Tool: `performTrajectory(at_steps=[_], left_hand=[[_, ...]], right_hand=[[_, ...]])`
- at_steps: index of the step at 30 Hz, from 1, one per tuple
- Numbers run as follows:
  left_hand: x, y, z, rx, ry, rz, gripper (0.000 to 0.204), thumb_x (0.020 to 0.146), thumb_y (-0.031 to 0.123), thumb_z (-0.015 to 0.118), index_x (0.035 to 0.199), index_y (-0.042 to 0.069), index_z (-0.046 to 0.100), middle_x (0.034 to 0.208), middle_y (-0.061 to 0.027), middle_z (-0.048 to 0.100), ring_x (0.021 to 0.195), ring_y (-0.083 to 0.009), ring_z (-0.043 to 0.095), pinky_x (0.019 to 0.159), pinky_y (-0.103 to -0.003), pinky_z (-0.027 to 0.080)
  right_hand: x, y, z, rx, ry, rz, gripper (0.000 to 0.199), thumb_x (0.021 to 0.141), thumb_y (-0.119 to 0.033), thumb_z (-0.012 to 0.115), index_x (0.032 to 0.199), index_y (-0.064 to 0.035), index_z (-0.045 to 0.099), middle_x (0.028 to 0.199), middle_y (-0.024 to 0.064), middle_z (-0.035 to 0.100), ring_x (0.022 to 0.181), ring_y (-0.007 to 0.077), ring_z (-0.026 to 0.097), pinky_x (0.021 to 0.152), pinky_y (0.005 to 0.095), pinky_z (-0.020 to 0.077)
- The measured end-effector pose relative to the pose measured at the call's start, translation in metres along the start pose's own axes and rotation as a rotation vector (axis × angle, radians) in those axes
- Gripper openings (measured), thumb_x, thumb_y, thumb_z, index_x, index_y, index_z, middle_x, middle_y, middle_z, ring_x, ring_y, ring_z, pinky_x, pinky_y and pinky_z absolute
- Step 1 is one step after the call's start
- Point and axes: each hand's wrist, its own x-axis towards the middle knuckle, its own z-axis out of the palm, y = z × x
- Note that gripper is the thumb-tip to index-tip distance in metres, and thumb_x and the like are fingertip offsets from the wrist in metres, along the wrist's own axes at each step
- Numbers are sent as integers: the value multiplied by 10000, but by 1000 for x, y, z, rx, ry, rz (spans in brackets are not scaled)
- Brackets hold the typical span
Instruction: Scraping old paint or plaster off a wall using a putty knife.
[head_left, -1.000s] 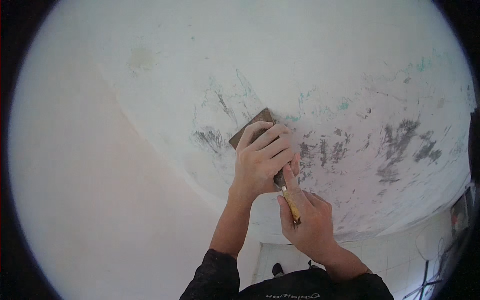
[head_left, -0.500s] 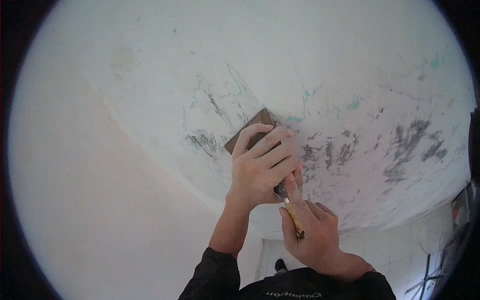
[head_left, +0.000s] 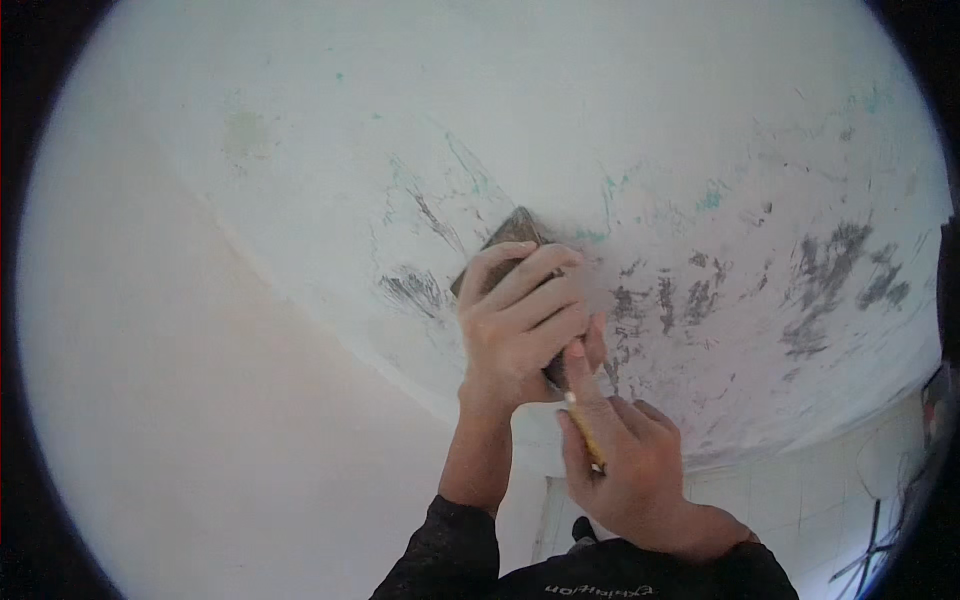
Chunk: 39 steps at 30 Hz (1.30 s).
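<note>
My left hand (head_left: 515, 320) is closed over a dark brown, flat rectangular scraper blade (head_left: 515, 225), which lies against a white wall (head_left: 600, 90). Its fingers curl across the blade, hiding most of it. Below and to the right, my right hand (head_left: 635, 465) grips a yellow handle (head_left: 590, 440) with a pale collar. The index finger stretches up along the handle to touch a dark narrow part beside my left hand. Whether handle and blade form one tool is hidden by my hands. Dark smudges and thin green marks surround the blade.
Larger dark patches (head_left: 835, 260) spread across the wall to the right. A plain pale surface (head_left: 250, 420) meets the wall along a slanting edge at left. Light floor tiles (head_left: 770, 510), a dark shoe (head_left: 583, 528) and a black stand (head_left: 870, 550) appear below.
Both hands keep their grips. The blade has shifted only slightly, up the wall. The view has moved a little, and a faint dusty haze now shows right of my left hand.
</note>
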Motion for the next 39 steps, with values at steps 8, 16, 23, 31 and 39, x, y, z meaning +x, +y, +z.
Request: performTrajectory(at_steps=[8, 16, 23, 31, 39], left_hand=[[5, -6, -2, 77, 34, -4, 145, 628, 135, 697, 622, 128, 553, 710, 3, 599, 926, -202, 680, 884, -421, 465], [9, -4, -9, 37, -61, 16, 145, 635, 148, 700, 627, 126, 557, 715, 8, 598, 922, -199, 677, 881, -422, 466], [7, -2, -10, 43, -91, -7, 154, 648, 129, 714, 628, 130, 561, 732, 23, 607, 956, -193, 672, 880, -417, 470], [7, -11, -6, 47, -42, 57, 233, 668, 89, 690, 567, 171, 496, 627, 44, 586, 863, -210, 705, 832, -409, 461], [9, -9, -8, 76, -82, 58, 185, 638, 156, 737, 620, 147, 553, 714, 29, 603, 942, -191, 684, 885, -420, 453]], right_hand=[[5, 4, 2, -6, -1, -13, 563, 872, -58, 688, 1399, 26, 508, 666, 125, 601, 551, 263, 602, 540, 356, 476], [4, -3, -1, 120, 52, -39, 596, 917, -109, 648, 1452, 40, 433, 585, 37, 502, 453, 166, 473, 475, 309, 419], [2, 3, 9, 55, 26, -50, 594, 921, -110, 640, 1451, 52, 426, 578, 34, 491, 454, 171, 479, 477, 308, 418], [4, 1, 10, 129, 58, -1, 626, 870, -40, 674, 1438, 61, 433, 704, 131, 607, 571, 259, 594, 551, 368, 475], [8, 5, 6, 81, -24, -2, 632, 867, -36, 674, 1443, 56, 430, 681, 128, 605, 542, 253, 591, 542, 354, 480]])
